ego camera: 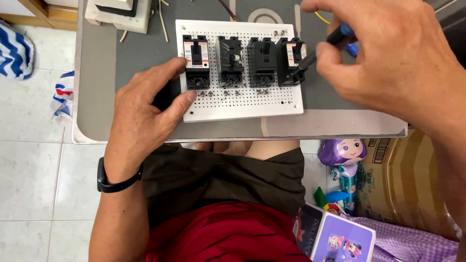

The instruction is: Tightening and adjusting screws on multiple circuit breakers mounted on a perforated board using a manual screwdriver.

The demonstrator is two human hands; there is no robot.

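While on grey table [97, 97], white tiled floor [34, 170]

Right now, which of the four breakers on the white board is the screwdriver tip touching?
The rightmost breaker: the screwdriver in the right hand meets its lower right part; the other three are untouched by it.

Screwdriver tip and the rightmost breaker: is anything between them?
Nothing visible. The screwdriver in the right hand slants down-left, its tip at the lower front of the rightmost breaker. The left hand rests at the white perforated board's left edge, well aside.
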